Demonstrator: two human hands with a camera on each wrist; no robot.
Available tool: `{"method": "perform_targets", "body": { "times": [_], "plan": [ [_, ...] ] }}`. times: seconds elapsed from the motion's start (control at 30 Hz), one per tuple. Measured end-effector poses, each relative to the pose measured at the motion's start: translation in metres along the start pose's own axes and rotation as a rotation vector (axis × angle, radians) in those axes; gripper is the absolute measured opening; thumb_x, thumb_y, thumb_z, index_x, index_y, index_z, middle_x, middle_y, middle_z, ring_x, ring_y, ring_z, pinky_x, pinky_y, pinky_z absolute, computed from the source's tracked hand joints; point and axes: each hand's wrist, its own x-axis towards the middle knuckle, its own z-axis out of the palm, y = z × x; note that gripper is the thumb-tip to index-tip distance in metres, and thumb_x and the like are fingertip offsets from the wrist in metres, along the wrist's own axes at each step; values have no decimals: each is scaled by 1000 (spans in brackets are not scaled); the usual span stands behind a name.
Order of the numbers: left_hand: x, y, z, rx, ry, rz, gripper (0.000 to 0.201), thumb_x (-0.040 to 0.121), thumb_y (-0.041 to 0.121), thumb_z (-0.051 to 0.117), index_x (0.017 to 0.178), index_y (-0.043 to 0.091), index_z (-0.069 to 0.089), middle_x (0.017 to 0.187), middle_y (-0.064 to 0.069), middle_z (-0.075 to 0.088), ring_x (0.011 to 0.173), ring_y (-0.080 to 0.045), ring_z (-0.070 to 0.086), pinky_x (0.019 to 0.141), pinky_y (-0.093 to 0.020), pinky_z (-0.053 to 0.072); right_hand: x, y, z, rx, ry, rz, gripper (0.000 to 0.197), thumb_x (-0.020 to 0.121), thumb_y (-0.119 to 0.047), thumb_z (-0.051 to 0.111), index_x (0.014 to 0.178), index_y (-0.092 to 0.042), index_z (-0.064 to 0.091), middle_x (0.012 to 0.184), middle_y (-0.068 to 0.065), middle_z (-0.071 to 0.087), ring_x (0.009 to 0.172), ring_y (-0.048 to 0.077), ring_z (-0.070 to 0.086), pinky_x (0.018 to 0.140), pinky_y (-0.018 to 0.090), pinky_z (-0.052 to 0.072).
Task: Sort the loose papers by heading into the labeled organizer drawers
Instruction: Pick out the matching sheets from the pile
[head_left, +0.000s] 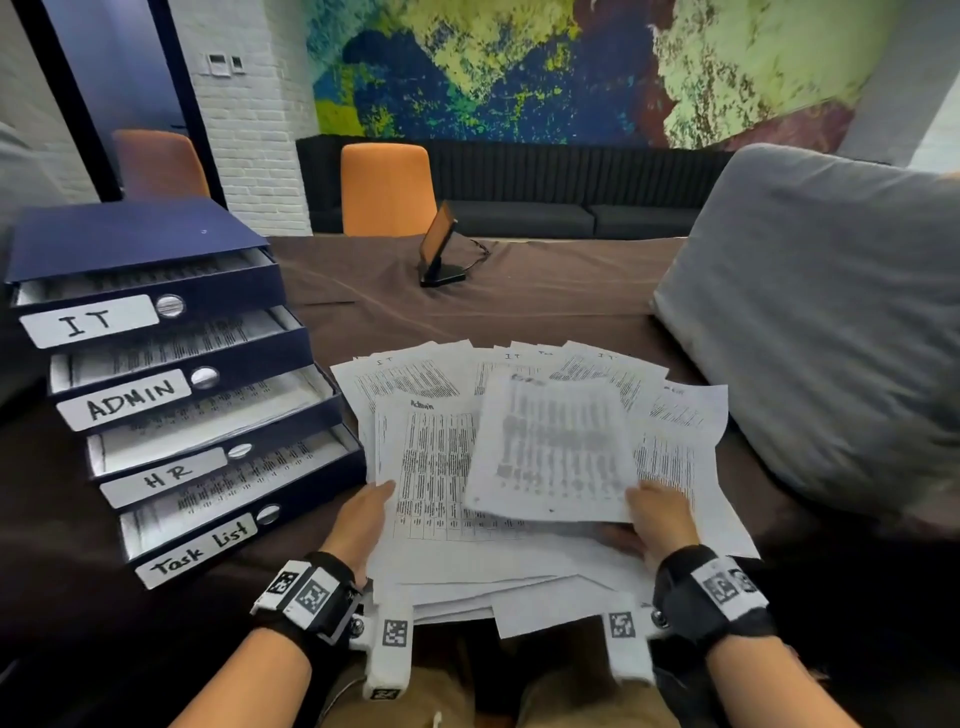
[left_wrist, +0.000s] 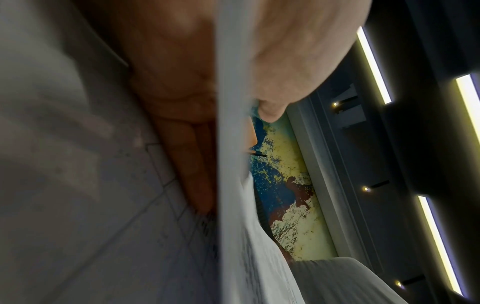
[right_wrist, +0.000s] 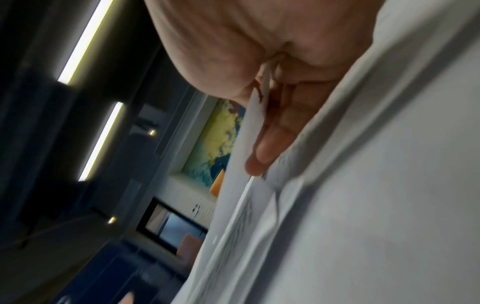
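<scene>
A dark blue organizer (head_left: 62, 244) stands at the left. Its four drawers are pulled partly out and labelled IT (head_left: 85, 321), ADMIN (head_left: 130, 400), HR (head_left: 161, 475) and Task list (head_left: 200, 548); each holds printed sheets. Loose papers (head_left: 680, 447) lie fanned in front of me. My left hand (head_left: 363, 519) pinches the left edge of a sheet headed Admin (head_left: 431, 467); the thumb (left_wrist: 285, 61) lies on top and the fingers (left_wrist: 192, 164) underneath. My right hand (head_left: 660, 514) pinches the lower right corner of a raised, motion-blurred top sheet (head_left: 550, 452), whose heading I cannot read. That sheet's edge (right_wrist: 257, 115) shows between thumb and fingers.
A large grey cushion (head_left: 821, 322) crowds the right side next to the papers. A small screen on a stand (head_left: 439, 249) sits further back on the brown tablecloth (head_left: 519, 306). An orange chair (head_left: 387, 189) and a black sofa (head_left: 571, 218) stand beyond the table.
</scene>
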Motion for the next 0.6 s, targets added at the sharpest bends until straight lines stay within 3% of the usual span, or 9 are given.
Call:
{"method": "perform_targets", "body": {
  "times": [0.07, 0.13, 0.17, 0.27, 0.37, 0.47, 0.53, 0.6],
  "plan": [
    [-2, 3, 1, -83, -19, -23, 41, 102, 44, 51, 133, 18, 57, 127, -10, 66, 118, -32, 62, 97, -44, 51, -16, 1, 19, -29, -83, -22, 22, 96, -4, 46, 91, -7, 67, 95, 21, 70, 80, 43, 72, 69, 56, 60],
    [-4, 4, 3, -33, -40, -14, 37, 101, 42, 55, 130, 19, 59, 123, -7, 68, 113, -29, 65, 89, -40, 53, -34, 2, 34, -169, -219, -78, 19, 99, -9, 48, 94, -10, 66, 94, 17, 71, 77, 40, 73, 59, 45, 62],
    [-8, 3, 5, 13, -47, 14, 32, 100, 34, 59, 128, 18, 60, 123, -7, 68, 110, -27, 65, 86, -39, 54, -40, 3, 38, -242, -264, -109, 15, 99, -13, 52, 95, -12, 67, 93, 14, 72, 76, 36, 74, 61, 42, 62],
    [-6, -2, 3, 119, -66, 90, 26, 97, 5, 62, 121, 15, 64, 123, -14, 70, 106, -30, 69, 97, -49, 53, -44, 6, 45, -375, -280, -270, 7, 92, -23, 66, 95, -18, 68, 92, 2, 71, 85, 24, 71, 81, 46, 60],
    [-11, 9, 5, 138, -128, 158, 31, 97, 4, 61, 126, 11, 63, 116, -11, 74, 104, -29, 71, 98, -49, 53, -42, -1, 37, -444, -167, -358, 41, 89, -32, 71, 125, -19, 56, 117, -2, 61, 108, 18, 60, 97, 39, 51],
    [-19, 25, 5, 52, -276, 202, 39, 89, 12, 70, 127, 7, 62, 116, -12, 74, 108, -31, 71, 101, -52, 51, -41, -22, 24, -260, -264, -274, 76, 85, -34, 77, 147, -20, 35, 143, 6, 47, 128, 23, 49, 105, 39, 43],
    [-21, 31, 2, -9, -372, 227, 67, 71, 26, 88, 128, 3, 61, 121, -16, 71, 113, -33, 68, 103, -53, 48, -43, -37, 16, -53, -418, -182, 70, 85, -26, 75, 144, -21, 37, 135, 6, 56, 113, 21, 60, 91, 28, 52],
    [-23, 37, 2, -31, -389, 243, 84, 56, 32, 96, 126, 1, 62, 121, -18, 71, 113, -34, 68, 99, -50, 52, -49, -51, 10, 89, -603, -141, 52, 83, -18, 70, 131, -11, 51, 111, 5, 72, 94, 22, 71, 75, 25, 57]
  ]
}}
